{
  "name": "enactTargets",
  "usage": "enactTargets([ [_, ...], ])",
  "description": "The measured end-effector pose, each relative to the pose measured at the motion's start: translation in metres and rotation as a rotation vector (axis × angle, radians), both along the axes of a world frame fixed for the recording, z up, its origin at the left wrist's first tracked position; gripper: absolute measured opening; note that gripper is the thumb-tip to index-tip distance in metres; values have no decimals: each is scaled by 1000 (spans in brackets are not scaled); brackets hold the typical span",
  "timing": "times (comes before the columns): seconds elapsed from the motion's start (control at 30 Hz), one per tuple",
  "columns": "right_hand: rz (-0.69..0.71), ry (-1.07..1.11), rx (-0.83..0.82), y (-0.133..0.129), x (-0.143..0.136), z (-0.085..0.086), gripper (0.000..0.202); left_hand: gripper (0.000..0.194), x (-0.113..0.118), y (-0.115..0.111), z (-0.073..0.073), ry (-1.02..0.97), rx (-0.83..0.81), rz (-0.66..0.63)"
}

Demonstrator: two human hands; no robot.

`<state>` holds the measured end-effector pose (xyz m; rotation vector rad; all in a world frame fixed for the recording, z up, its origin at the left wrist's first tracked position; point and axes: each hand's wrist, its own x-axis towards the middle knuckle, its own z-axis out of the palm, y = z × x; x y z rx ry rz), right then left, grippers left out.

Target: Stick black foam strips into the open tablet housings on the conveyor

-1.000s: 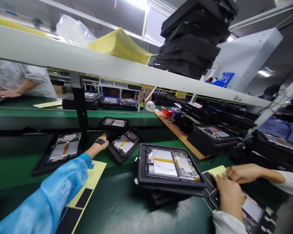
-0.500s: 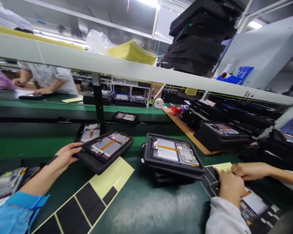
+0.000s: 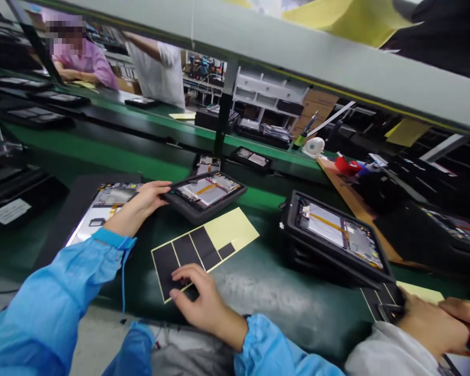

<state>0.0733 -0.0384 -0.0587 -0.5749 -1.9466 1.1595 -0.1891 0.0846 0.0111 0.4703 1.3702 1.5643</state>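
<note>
My left hand (image 3: 143, 203) grips the left edge of a black foam tray (image 3: 196, 213). In the tray lies an opened tablet (image 3: 209, 189) with its silver battery and an orange ribbon cable showing. My right hand (image 3: 206, 303), thumb and fingers apart, is over the near end of a pale yellow sheet of black stickers (image 3: 238, 230). It holds nothing that I can see; whether its fingertips touch the sheet I cannot tell. The sheet lies on the green bench (image 3: 254, 292), just in front of the tray.
To the right stands a stack of black foam trays (image 3: 329, 263), an opened tablet on top. A co-worker's hands (image 3: 434, 324) are at the lower right. Another opened tablet (image 3: 102, 214) lies left, partly behind my arm. A white shelf beam (image 3: 258, 42) crosses above the bench.
The view has swung left and down. My right hand has come into view over the sticker sheet. My left hand still holds the foam tray with the tablet.
</note>
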Motion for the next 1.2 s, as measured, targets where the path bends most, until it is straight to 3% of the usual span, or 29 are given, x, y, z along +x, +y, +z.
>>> enactTargets([
  [0.13,92,-127,-114,-2,-26,-3,18,23,0,1,-4,-17,8,-8],
  [0.27,179,-406,-207,-12,-45,-4,33,22,1,4,-6,-18,18,-7],
  [0.47,276,-730,-92,-32,-67,2,14,22,4,6,-5,-1,42,5],
  [0.6,229,-761,-45,-41,-68,-5,13,22,3,6,-5,9,37,3],
  [0.8,125,-688,126,-52,-41,-19,15,22,-3,1,-10,10,25,0],
  [0.97,-75,-480,315,-70,-2,-22,22,19,-10,-2,-19,18,-18,-18],
  [1.1,-150,-270,360,-82,31,-4,20,6,-18,0,-34,34,-64,-78],
  [1.2,-151,-174,350,-83,58,18,17,21,-16,-2,-40,39,-33,-189],
])
